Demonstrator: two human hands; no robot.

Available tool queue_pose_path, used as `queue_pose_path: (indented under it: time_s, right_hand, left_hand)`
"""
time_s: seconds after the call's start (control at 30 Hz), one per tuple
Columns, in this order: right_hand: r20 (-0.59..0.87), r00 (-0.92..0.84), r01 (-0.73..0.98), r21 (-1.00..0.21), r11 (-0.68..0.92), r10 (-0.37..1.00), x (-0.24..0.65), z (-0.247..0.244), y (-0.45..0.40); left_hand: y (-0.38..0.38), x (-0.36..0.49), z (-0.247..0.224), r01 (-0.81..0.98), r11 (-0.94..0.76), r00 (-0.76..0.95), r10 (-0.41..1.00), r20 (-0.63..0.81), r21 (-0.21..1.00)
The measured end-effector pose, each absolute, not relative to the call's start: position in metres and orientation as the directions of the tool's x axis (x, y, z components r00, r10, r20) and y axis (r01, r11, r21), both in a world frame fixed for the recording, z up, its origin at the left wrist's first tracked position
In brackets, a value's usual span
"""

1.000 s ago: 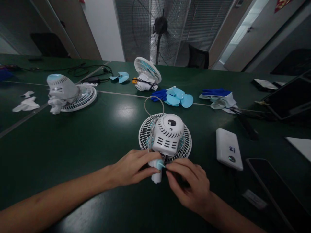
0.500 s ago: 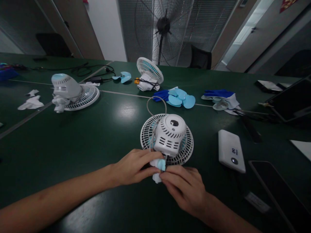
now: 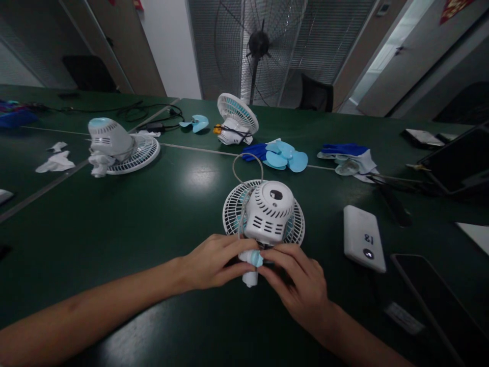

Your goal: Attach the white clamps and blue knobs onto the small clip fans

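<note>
A small white fan lies face down on its round grille in front of me, its vented motor housing upward and its grey cable looped behind. At its near end is a white clamp piece with a light-blue knob. My left hand is closed on the white piece from the left, thumb below and forefinger above. From the right, my right hand pinches the light-blue knob between thumb and forefinger. Fingers partly hide the joint between the piece and the housing.
On the green table stand two more small fans, one left, one behind. Light-blue fan blades lie beyond mine, near blue-and-white gloves. A white power bank and a dark phone are at right.
My right hand has moved up slightly and its fingers have spread around the light-blue knob. The white piece has tilted a little. My left hand keeps its grip.
</note>
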State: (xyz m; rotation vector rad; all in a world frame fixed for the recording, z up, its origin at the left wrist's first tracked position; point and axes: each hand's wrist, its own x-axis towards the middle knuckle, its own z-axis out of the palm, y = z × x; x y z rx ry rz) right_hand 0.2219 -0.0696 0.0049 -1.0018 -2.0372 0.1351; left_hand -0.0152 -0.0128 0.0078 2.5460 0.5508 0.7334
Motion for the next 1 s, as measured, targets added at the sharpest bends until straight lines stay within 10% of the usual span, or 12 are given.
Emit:
queue_pose_path:
  time_s: [0.27, 0.6, 1.0]
  right_hand:
    - [0.489, -0.262, 0.551, -0.632, 0.545, 0.832, 0.204, 0.007, -0.075]
    - [0.621, -0.466, 0.618, -0.281, 0.734, 0.63, 0.233, -0.004, -0.064]
    - [0.653, -0.467, 0.618, -0.242, 0.748, 0.597, 0.229, 0.003, -0.06]
  left_hand:
    - [-0.014, -0.017, 0.004, 0.264, -0.804, 0.778, 0.504, 0.375, 0.533]
    - [-0.013, -0.017, 0.004, 0.247, -0.822, 0.769, 0.489, 0.413, 0.513]
    - [-0.013, -0.016, 0.006, 0.245, -0.815, 0.785, 0.485, 0.387, 0.524]
